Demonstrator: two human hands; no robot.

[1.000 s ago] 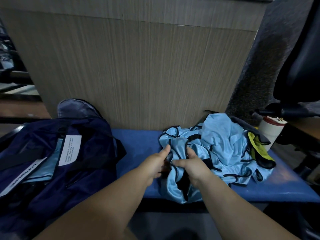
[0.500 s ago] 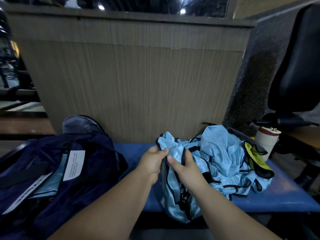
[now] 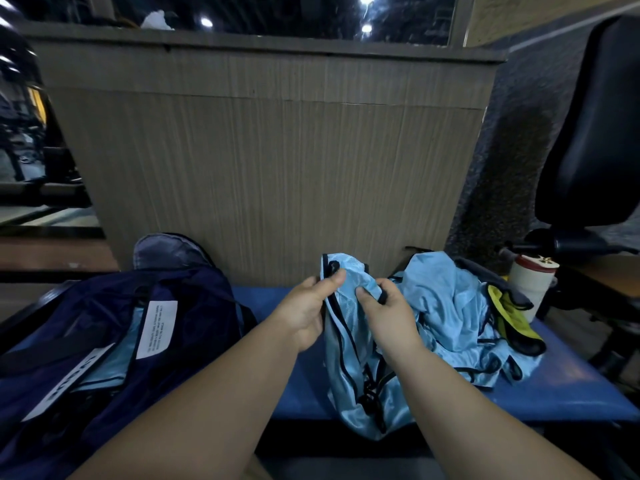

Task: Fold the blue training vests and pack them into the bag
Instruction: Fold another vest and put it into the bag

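A light blue training vest (image 3: pixel 349 362) with black trim hangs bunched over the front of the blue bench (image 3: pixel 554 386). My left hand (image 3: pixel 306 311) pinches its top edge between thumb and fingers. My right hand (image 3: pixel 388 313) grips the same edge just to the right. A heap of more blue vests (image 3: pixel 450 306) lies on the bench to the right. The dark navy bag (image 3: pixel 104 334) stands open at the left, with blue fabric showing inside.
A yellow vest (image 3: pixel 509 317) lies at the heap's right edge. A white bottle with a red cap (image 3: pixel 531 282) stands behind it. A wood-grain panel (image 3: pixel 277 168) rises close behind the bench. A black office chair (image 3: pixel 592 140) is at the far right.
Both hands have lifted the vest's top edge up off the heap. The vest now hangs longer over the bench front. The view has tilted upward.
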